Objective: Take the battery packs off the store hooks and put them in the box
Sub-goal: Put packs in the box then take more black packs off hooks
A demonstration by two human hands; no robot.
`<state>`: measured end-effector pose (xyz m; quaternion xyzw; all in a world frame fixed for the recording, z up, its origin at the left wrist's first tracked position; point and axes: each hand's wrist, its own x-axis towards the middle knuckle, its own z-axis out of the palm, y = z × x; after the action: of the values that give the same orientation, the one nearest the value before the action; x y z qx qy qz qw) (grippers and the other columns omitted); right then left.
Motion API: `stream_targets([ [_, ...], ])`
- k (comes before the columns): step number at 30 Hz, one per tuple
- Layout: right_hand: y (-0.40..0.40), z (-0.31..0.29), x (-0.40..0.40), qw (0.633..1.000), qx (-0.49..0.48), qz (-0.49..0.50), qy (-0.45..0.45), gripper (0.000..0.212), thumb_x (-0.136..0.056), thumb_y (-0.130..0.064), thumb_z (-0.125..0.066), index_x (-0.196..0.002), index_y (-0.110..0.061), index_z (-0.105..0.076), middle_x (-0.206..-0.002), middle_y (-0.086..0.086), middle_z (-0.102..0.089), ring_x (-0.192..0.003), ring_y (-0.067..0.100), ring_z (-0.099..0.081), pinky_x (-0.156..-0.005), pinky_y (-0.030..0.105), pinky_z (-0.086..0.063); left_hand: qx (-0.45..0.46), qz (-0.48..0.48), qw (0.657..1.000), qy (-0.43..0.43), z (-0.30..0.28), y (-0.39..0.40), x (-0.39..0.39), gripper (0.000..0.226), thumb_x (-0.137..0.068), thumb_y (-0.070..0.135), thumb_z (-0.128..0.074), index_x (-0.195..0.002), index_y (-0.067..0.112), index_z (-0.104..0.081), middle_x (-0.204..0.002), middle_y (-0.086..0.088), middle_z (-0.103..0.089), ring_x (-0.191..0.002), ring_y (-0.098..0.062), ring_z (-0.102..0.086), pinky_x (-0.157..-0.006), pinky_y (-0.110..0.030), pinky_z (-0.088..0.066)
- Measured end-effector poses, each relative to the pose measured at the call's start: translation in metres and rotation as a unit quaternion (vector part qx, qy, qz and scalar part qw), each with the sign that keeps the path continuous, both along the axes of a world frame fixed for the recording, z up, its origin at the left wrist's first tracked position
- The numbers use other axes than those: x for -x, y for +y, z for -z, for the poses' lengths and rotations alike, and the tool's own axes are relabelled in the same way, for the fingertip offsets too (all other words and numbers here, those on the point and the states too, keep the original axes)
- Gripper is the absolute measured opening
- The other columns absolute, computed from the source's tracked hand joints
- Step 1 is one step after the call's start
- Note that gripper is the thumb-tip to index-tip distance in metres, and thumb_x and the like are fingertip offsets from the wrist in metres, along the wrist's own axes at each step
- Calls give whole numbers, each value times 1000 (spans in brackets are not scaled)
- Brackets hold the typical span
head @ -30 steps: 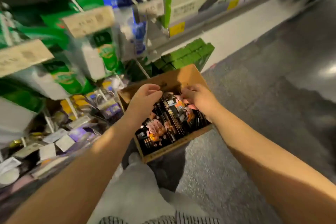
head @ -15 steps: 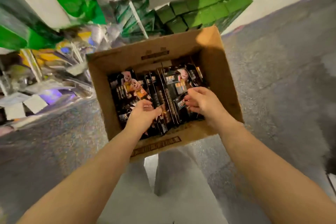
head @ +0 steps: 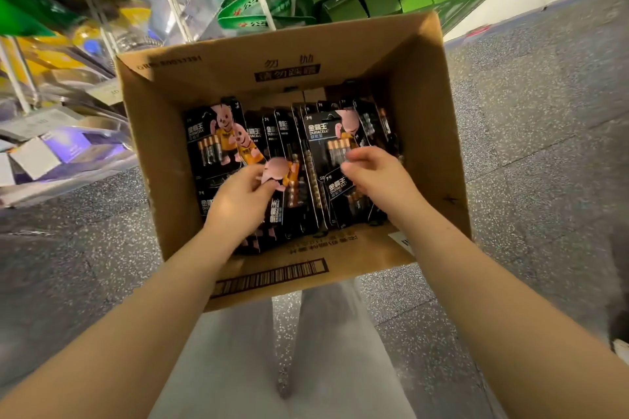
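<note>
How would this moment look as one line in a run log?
left hand: grips battery pack | right hand: fingers curled over packs, grip unclear | box: holds many packs

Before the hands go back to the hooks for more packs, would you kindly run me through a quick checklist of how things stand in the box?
1. Box open, flaps clear: ok.
2. Packs inside the box, none over the rim: ok.
3. Left hand free: not ok; its fingers seem to pinch a pack with a pink figure.
4. Right hand free: cannot tell; its curled fingers hover over a pack, contact unclear.
5. Room for more packs: ok; bare cardboard shows at the box's far end.
6. Hooks in sight: cannot tell; the shelves at left are blurred.
</note>
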<state>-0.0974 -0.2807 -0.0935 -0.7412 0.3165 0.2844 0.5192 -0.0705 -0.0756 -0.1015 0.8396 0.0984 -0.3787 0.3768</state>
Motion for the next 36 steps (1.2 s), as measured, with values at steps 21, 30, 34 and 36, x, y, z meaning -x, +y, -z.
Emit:
stream_targets([
  [21, 40, 3, 6, 980, -156, 118, 20, 12, -97, -22, -54, -90, -19, -63, -90, 2, -69, -77, 18, -62, -56, 24, -47, 207, -156, 951, 167, -16, -4, -27, 24, -92, 9, -62, -102, 31, -58, -105, 3, -69, -101, -18, -66, -94, -44, -52],
  [30, -17, 22, 0, 988, 138, -59, -31, 40, -92, -15, -63, -131, -16, -56, -118, -2, -49, -87, -3, -58, -79, 7, -43, 199, -224, 939, 168, 7, 7, -16, 29, -92, 7, -63, -107, 31, -57, -111, 1, -69, -110, -21, -64, -106, -52, -45],
  [34, -14, 34, -2, 970, 192, -147, -34, 25, -88, -19, -69, -113, -20, -63, -116, -6, -38, -96, 9, -49, -92, 25, -45, 188, -225, 943, 157, 11, 7, -11, 33, -91, 6, -64, -115, 28, -56, -113, 1, -69, -110, -20, -64, -106, -51, -45],
  [36, -16, 32, -5, 960, 213, -174, -59, 11, -87, -21, -70, -95, -21, -62, -112, -7, -41, -99, 10, -47, -91, 29, -45, 189, -224, 944, 151, 13, 8, -10, 33, -91, 7, -64, -114, 29, -57, -114, 1, -70, -110, -20, -64, -106, -50, -45],
])
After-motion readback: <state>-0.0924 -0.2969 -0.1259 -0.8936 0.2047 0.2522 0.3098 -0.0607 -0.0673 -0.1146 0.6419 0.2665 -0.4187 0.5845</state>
